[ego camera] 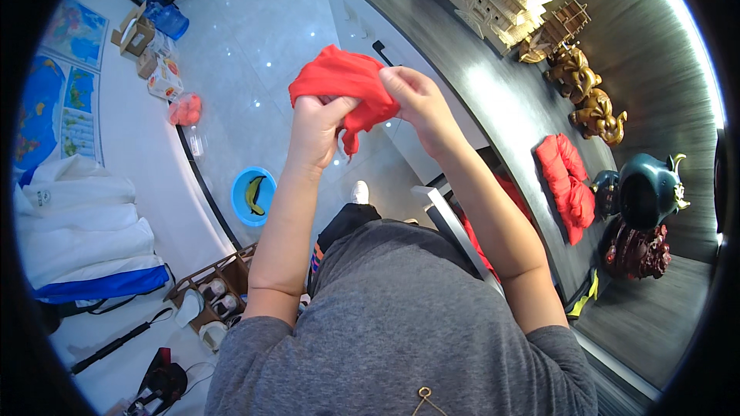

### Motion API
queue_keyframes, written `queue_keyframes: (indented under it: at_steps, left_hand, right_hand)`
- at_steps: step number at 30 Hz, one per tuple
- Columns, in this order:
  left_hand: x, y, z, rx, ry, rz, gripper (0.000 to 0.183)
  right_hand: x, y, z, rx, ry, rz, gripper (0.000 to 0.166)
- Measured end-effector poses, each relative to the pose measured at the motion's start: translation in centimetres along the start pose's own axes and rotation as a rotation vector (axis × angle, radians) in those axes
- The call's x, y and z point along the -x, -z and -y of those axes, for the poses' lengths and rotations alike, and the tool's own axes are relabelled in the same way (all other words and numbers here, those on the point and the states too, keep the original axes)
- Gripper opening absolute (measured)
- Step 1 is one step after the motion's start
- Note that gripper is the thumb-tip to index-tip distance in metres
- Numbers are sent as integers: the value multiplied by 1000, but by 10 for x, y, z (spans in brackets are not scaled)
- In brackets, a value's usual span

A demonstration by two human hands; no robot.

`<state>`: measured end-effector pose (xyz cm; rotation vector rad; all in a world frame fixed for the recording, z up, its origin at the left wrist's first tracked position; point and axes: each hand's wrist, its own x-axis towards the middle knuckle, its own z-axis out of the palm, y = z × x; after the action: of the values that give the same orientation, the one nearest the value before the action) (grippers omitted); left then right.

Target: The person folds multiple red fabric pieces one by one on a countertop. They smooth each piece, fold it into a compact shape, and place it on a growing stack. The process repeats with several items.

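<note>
Both hands hold a bunched red cloth (341, 78) up in front of me, above the floor. My left hand (318, 127) grips its lower left part, thumb on top and fingers partly hidden by the fabric. At its right edge, my right hand (416, 101) pinches the cloth between thumb and fingers. A short twisted end hangs below, between the hands. More red cloth (563, 185) lies folded and rolled on the dark counter to the right. Below that counter, an open drawer (448, 225) shows further red fabric, partly hidden by my right arm.
Gold elephant figurines (598, 118), a wooden building model (503, 3) and a dark green bull figure (647, 190) stand on the counter (428, 29). On the floor at left are a blue basin (236, 208), a bag of red items (185, 110), boxes (165, 78) and a shoe rack (231, 274).
</note>
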<state>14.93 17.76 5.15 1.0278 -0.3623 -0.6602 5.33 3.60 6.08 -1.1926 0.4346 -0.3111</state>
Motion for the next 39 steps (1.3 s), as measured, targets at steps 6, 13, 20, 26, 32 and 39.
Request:
queue_keyframes:
  at_steps: [6, 13, 20, 26, 32, 39]
  left_hand:
    - [5, 12, 5, -3, 189, 126, 42]
    - [48, 53, 80, 427, 670, 25, 55]
    - [51, 20, 83, 592, 559, 110, 51]
    - [27, 44, 52, 456, 168, 89, 40]
    - [23, 57, 13, 128, 10, 34, 39]
    - [31, 49, 4, -373, -149, -107, 39]
  right_hand:
    - [-11, 20, -34, 171, 232, -278, 31]
    - [-4, 41, -52, -117, -60, -210, 28]
    - [8, 23, -41, -61, 19, -128, 30]
    - [11, 34, -32, -28, 150, -297, 30]
    - [14, 38, -32, -59, 195, -354, 34]
    - [24, 37, -19, -143, 127, -174, 21]
